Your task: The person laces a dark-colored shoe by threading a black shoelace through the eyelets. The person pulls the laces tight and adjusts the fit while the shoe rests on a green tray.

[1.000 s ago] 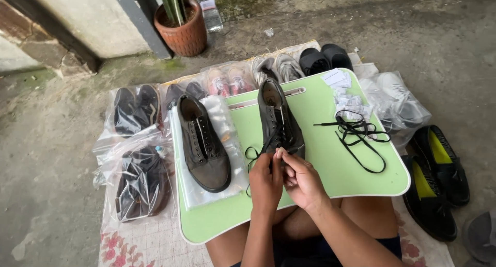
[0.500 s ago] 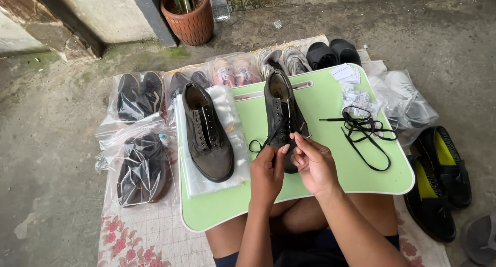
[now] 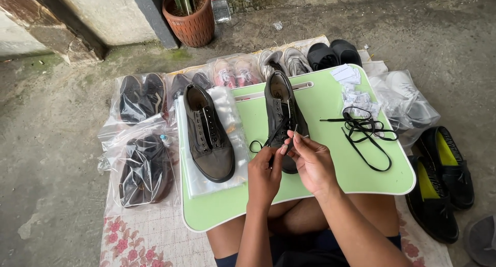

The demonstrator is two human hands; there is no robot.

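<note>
A dark sneaker lies on a light green lap table, toe pointing toward me. My left hand and my right hand meet over its toe end, both pinching the black shoelace threaded through it. A loop of that lace hangs off the shoe's left side. A matching dark sneaker rests on a clear plastic bag at the table's left. A loose black shoelace is coiled on the table's right.
Bagged pairs of shoes lie on the mat to the left and behind the table. Black loafers with yellow insoles sit on the right. A terracotta plant pot stands by the wall. Folded paper slips lie at the table's far right corner.
The camera view has shifted slightly downward. My hands stayed on the lace at the sneaker's toe end, with the fingers working it a little higher.
</note>
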